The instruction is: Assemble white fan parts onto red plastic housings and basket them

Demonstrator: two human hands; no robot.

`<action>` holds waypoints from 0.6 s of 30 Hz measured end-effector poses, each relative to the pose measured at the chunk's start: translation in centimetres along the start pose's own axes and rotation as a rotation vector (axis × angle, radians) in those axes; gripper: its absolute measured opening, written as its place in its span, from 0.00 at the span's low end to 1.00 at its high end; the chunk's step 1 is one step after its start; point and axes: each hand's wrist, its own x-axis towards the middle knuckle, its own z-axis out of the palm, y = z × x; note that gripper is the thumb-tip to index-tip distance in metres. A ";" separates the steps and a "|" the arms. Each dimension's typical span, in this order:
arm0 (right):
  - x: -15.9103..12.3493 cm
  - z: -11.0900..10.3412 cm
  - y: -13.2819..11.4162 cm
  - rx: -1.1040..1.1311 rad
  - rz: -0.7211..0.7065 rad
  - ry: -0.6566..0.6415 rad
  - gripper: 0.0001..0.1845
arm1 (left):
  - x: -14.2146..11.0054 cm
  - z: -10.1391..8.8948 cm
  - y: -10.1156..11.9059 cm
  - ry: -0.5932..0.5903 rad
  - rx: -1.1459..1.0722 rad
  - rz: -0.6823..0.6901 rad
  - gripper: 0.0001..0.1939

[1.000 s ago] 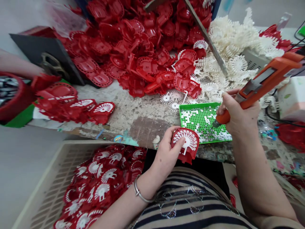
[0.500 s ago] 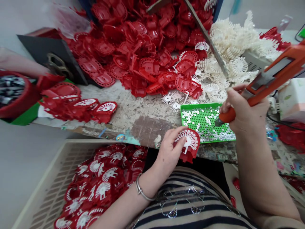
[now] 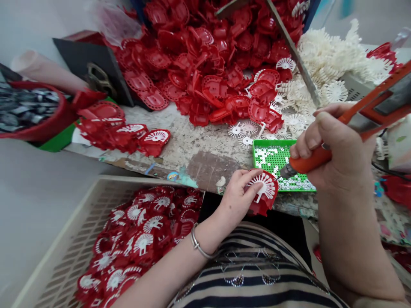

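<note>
Between thumb and fingers of the left hand [image 3: 239, 192], the red part [image 3: 267, 201] lies pinched, its face up.

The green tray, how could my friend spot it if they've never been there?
Start at the big heap of red plastic parts on the worn workbench. Look below its right end, just beyond the left hand, for a shallow tray. It's bright green with rows of little holes and scattered small white bits, while the other green thing sits under a red bowl.
</note>
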 end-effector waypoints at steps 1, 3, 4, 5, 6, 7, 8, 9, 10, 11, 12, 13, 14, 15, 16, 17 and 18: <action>0.0 0.2 0.2 0.005 0.010 -0.011 0.06 | 0.0 0.0 0.1 -0.001 -0.006 -0.001 0.16; -0.1 0.5 0.5 0.016 0.029 -0.042 0.06 | 0.1 -0.1 0.2 0.005 -0.011 -0.003 0.16; -0.2 0.7 0.6 0.022 0.033 -0.056 0.07 | 0.1 -0.1 0.2 0.010 -0.012 -0.005 0.16; -0.2 0.9 0.8 0.027 0.036 -0.067 0.07 | 0.1 -0.1 0.3 0.014 -0.014 -0.008 0.16; -0.3 1.1 0.9 0.031 0.039 -0.075 0.07 | 0.2 -0.2 0.3 0.016 -0.018 -0.008 0.16; -0.4 1.4 1.0 0.036 0.043 -0.074 0.08 | 0.2 -0.2 0.3 0.018 -0.024 -0.006 0.16; -0.4 1.7 1.0 0.039 0.050 -0.071 0.08 | 0.3 -0.1 0.2 0.020 -0.032 -0.002 0.16; -0.4 2.0 1.1 0.041 0.058 -0.067 0.08 | 0.3 -0.1 0.1 0.024 -0.041 0.003 0.16; -0.5 2.3 1.1 0.041 0.068 -0.066 0.09 | 0.3 -0.1 0.0 0.032 -0.050 0.006 0.15; -0.5 2.6 1.1 0.042 0.076 -0.063 0.09 | 0.4 0.0 0.0 0.041 -0.059 0.007 0.14; -0.5 2.9 1.1 0.041 0.083 -0.058 0.09 | 0.4 0.0 -0.1 0.051 -0.067 0.005 0.13; -0.5 3.1 1.2 0.037 0.091 -0.055 0.09 | 0.4 0.1 -0.1 0.058 -0.074 0.003 0.12; -0.5 3.3 1.2 0.033 0.098 -0.050 0.09 | 0.3 0.1 -0.2 0.061 -0.079 0.004 0.10; -0.5 3.4 1.2 0.030 0.105 -0.044 0.10 | 0.3 0.1 -0.2 0.064 -0.082 0.005 0.09; -0.5 3.5 1.3 0.028 0.111 -0.040 0.10 | 0.3 0.1 -0.1 0.065 -0.082 0.006 0.07; -0.5 3.6 1.3 0.030 0.116 -0.037 0.10 | 0.3 0.1 -0.1 0.069 -0.081 0.006 0.07; -0.5 3.6 1.3 0.034 0.116 -0.036 0.10 | 0.3 0.1 -0.1 0.072 -0.078 0.004 0.07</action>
